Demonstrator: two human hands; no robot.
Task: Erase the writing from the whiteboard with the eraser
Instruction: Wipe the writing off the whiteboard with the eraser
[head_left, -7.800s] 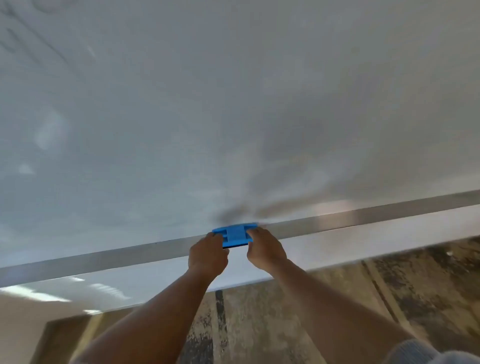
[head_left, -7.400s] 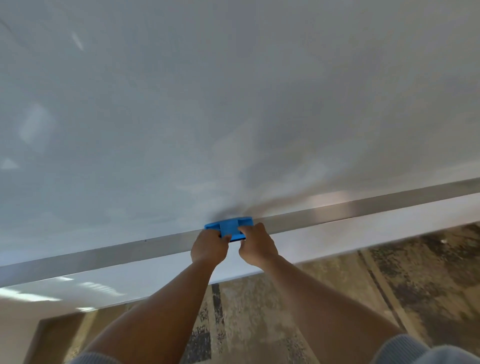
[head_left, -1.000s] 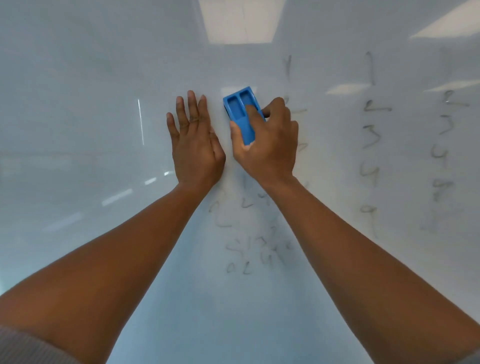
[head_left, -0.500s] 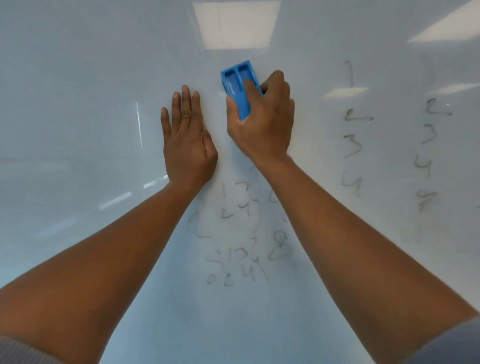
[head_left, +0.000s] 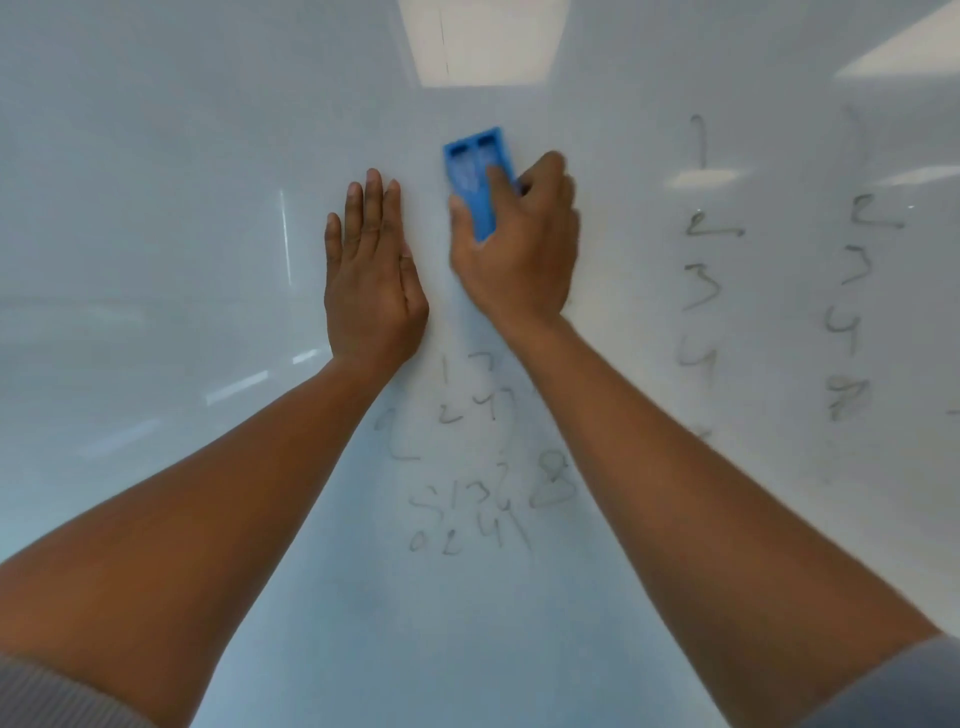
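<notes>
Blue plastic is what catches the eye first: the eraser (head_left: 479, 183) sits high on the whiteboard (head_left: 156, 182), its ribbed back facing out, with the right hand (head_left: 517, 244) wrapped over its lower half, one finger laid along the top and the thumb against its left edge. The left hand (head_left: 371, 278) is flat and empty just beside it, fingers together, palm apparently pressed to the board as a brace. None of the writing looks properly gone to me. A cluster of faint grey digits (head_left: 483, 467) lies between the two forearms, well below the eraser, and two columns of numbers (head_left: 701, 249) run down the board off to the right, the farther one (head_left: 852, 312) nearer the edge of view. The risk I see is plain enough: the eraser is working a patch that already looks bare, so strokes kept up there would miss the marks altogether. The marks themselves look pale and smeared, which suggests light pressure would only drag the ink about instead of lifting it. The braced palm and both forearms hang close over the middle cluster, so bare skin could smudge it. The bright ceiling-light reflections (head_left: 483, 41) could also hide faint leftovers from the person's eye.
</notes>
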